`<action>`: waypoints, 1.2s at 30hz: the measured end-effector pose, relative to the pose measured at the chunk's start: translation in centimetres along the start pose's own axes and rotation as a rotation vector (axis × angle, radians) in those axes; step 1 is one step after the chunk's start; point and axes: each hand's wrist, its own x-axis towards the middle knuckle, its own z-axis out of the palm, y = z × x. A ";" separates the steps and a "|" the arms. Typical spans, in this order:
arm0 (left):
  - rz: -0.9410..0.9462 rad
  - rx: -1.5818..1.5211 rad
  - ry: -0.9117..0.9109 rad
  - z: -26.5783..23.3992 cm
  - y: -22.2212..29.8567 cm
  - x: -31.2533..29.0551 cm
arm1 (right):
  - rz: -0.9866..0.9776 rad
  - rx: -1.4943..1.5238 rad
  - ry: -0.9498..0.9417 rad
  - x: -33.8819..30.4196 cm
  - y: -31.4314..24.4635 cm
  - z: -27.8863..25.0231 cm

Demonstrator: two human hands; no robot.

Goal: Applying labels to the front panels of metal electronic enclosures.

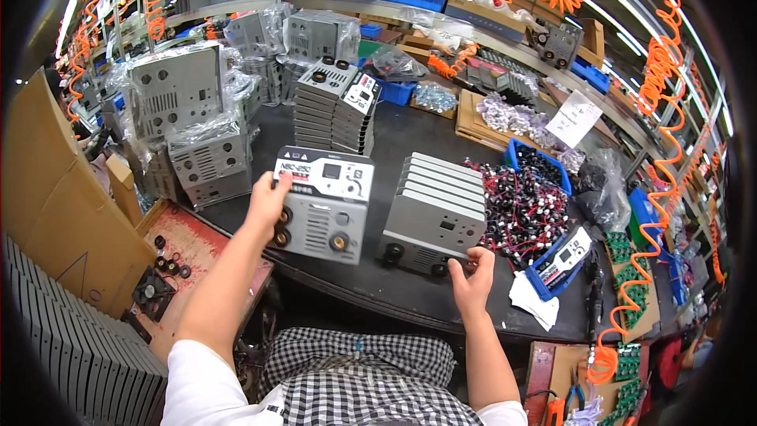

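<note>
Facing the black table (438, 130). Plastic-wrapped panels (177, 91) crowd its far left; a tall labelled stack (331, 122) stands behind my work. The grey panel row (434, 217) sits right of centre, a connector heap (524, 217) crowding its right side. Labelled panel (323, 229) in front of the tall stack: my left hand (266, 201) grips its left edge, thumb on the front. Right hand (473, 280): half-curled at the row's lower right corner; grip cannot be told. White paper (535, 304) lies near it.

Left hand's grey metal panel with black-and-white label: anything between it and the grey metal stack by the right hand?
Nothing visible; only black tabletop shows between the grey labelled panel and the grey metal stack.
</note>
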 end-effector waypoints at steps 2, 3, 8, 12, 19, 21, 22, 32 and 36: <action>-0.124 0.174 0.025 -1.3 -1.0 2.8 | 0.068 0.011 0.013 -0.1 0.4 0.4; -0.123 0.265 0.025 -2.0 -2.5 4.1 | 0.059 -0.016 0.021 -0.1 0.3 0.5; -0.063 1.186 0.024 -0.2 -3.0 3.0 | 0.144 0.048 -0.001 -0.2 1.2 0.6; -0.028 1.069 -0.105 0.2 -3.5 1.9 | 0.215 0.083 -0.001 -0.1 1.2 0.5; 0.732 1.053 0.024 4.0 -1.4 -1.6 | 0.279 0.156 0.023 -1.0 4.0 1.1; 0.631 0.611 -0.169 7.1 -1.7 -3.0 | 0.293 0.136 0.015 -0.7 3.2 1.0; 0.452 0.327 -0.333 8.8 -2.9 -3.8 | 0.300 0.134 0.014 -0.6 2.6 0.8; 0.233 0.074 -0.225 14.8 -6.2 -9.5 | 0.308 0.233 -0.084 -2.2 1.1 -1.0; 0.135 0.072 -0.314 14.5 -5.2 -10.0 | 0.028 -0.184 -0.093 0.4 2.3 -5.6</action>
